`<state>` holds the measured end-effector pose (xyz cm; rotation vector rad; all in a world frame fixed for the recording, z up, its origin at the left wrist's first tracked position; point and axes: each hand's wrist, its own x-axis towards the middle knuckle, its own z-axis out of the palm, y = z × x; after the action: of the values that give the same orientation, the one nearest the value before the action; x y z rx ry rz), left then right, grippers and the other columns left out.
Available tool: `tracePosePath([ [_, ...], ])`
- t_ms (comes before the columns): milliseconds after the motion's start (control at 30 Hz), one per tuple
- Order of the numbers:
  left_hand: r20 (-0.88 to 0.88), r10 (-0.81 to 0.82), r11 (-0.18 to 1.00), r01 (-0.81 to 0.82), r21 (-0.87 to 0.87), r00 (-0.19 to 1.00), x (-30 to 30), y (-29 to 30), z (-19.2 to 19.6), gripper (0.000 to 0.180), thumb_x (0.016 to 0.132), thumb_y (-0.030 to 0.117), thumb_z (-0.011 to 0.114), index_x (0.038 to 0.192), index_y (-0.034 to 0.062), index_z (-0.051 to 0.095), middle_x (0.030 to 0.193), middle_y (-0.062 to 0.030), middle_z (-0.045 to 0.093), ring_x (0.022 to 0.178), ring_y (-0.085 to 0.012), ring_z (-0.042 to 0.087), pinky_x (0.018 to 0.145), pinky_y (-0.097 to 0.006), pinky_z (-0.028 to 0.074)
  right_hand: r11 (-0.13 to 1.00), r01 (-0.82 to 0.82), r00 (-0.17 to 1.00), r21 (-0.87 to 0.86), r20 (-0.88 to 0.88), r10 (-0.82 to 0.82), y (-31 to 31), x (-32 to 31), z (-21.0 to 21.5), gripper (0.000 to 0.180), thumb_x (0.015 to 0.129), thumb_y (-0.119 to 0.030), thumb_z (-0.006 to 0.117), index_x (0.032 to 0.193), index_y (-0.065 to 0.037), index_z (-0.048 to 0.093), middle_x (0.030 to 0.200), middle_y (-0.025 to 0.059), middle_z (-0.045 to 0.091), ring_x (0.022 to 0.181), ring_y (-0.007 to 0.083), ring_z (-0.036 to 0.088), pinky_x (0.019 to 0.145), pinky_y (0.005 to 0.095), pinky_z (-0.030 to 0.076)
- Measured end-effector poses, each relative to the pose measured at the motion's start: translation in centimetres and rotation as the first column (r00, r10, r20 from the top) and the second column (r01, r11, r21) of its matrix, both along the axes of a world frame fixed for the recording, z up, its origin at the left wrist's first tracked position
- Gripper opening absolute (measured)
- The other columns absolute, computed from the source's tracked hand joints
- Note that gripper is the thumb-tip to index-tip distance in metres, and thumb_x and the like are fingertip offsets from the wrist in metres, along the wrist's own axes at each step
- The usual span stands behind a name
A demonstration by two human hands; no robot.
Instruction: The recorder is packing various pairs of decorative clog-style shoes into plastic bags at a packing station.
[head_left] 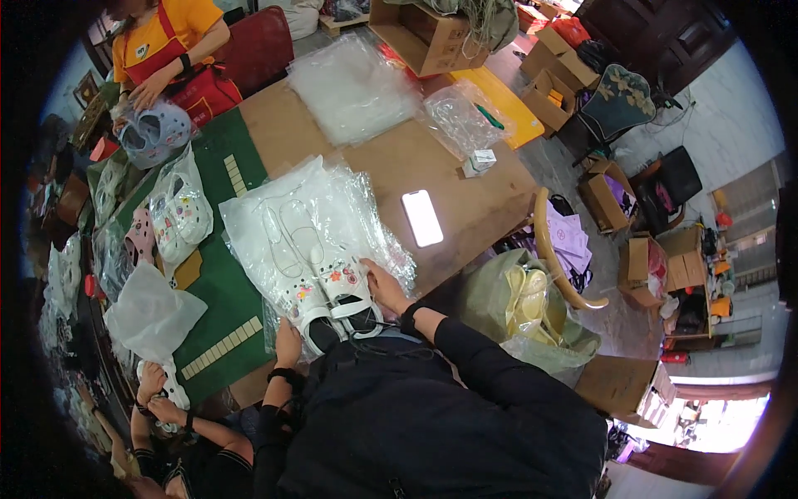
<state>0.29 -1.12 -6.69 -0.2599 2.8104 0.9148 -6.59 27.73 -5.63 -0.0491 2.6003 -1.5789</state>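
A pair of white clogs (pixel 345 284) with colourful charms lies in front of me, toes pointing away, on a stack of clear plastic bags (pixel 258 218). Whether the toes are inside the top bag is hard to tell through the glare. My left hand (pixel 288 343) is closed at the near left edge of the bag, beside the left clog's heel. Along the outer side of the right clog, my right hand (pixel 385 283) has its fingers bent onto the bag's right edge. An outline of shoes shows on the top bag, beyond the clogs.
A lit phone (pixel 422 219), a small white box (pixel 479 163) and more clear bags (pixel 353 91) lie on the table. Bagged clogs (pixel 180 208) sit on the green mat (pixel 229 308). Two co-workers handle clogs on the left. A sack of yellow shoes (pixel 532 303) stands at my right.
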Motion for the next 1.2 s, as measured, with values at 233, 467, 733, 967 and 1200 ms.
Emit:
tracePosePath([
  [233, 0.003, 0.01, 1.0, -0.01, 0.004, 1.0, -0.5, -0.3, 0.0, 0.022, 0.077, 0.007, 0.046, 0.097, -0.003, 0.048, 0.078, -0.029, 0.057, 0.078, -0.0484, 0.053, 0.068, -0.052, 0.041, 0.987, 0.054, 0.988, 0.154, -0.153, -0.031, -0.8, -0.3, 1.0, 0.021, 0.083, -0.004, 0.045, 0.103, -0.006, 0.045, 0.088, 0.0231, 0.055, 0.082, 0.0417, 0.054, 0.067, 0.0452, 0.043],
  [467, 0.146, 0.252, 0.878, -0.29, 0.381, 0.957, -2.5, -2.5, 0.3, 0.017, 0.077, 0.006, 0.047, 0.092, -0.0037, 0.049, 0.068, -0.0214, 0.056, 0.066, -0.0386, 0.056, 0.062, -0.044, 0.043, 0.992, 0.067, 0.998, 0.103, -0.027, -0.064, -1.4, -2.3, 1.7, 0.019, 0.079, -0.003, 0.047, 0.098, -0.006, 0.044, 0.075, 0.0224, 0.057, 0.075, 0.0427, 0.056, 0.063, 0.0461, 0.043],
  [733, -0.324, 0.451, 0.859, -0.307, 0.409, 0.831, -7.2, -3.4, 6.2, 0.01, 0.083, 0.005, 0.044, 0.082, -0.0045, 0.046, 0.069, -0.011, 0.052, 0.062, -0.0159, 0.047, 0.058, -0.031, 0.039, 0.979, 0.184, 0.969, -0.091, -0.148, -0.197, -4.1, -7.4, 4.5, 0.016, 0.083, -0.001, 0.047, 0.098, -0.007, 0.046, 0.076, 0.0168, 0.059, 0.064, 0.0263, 0.062, 0.054, 0.0358, 0.049],
  [967, -0.279, 0.542, 0.772, -0.337, 0.539, 0.793, -8.8, -1.4, 13.3, 0.016, 0.088, 0.011, 0.044, 0.088, -0.0031, 0.053, 0.073, -0.0083, 0.054, 0.062, -0.0136, 0.049, 0.055, -0.03, 0.039, 0.975, 0.207, 0.952, -0.079, -0.214, -0.219, -4.2, -9.1, 8.1, 0.019, 0.083, -0.002, 0.049, 0.101, -0.009, 0.046, 0.069, 0.015, 0.058, 0.057, 0.0249, 0.061, 0.048, 0.035, 0.046],
  [1200, 0.269, 0.495, 0.481, -0.519, 0.707, 0.826, -7.9, -6.5, 1.8, 0.018, 0.082, 0.009, 0.049, 0.088, -0.0067, 0.054, 0.082, -0.016, 0.06, 0.072, -0.0222, 0.057, 0.064, -0.035, 0.045, 0.99, 0.101, 0.994, 0.099, 0.019, -0.103, -3.9, -7.1, 5.5, 0.031, 0.081, -0.007, 0.047, 0.111, -0.009, 0.039, 0.065, 0.0154, 0.058, 0.057, 0.0307, 0.06, 0.055, 0.0405, 0.046],
])
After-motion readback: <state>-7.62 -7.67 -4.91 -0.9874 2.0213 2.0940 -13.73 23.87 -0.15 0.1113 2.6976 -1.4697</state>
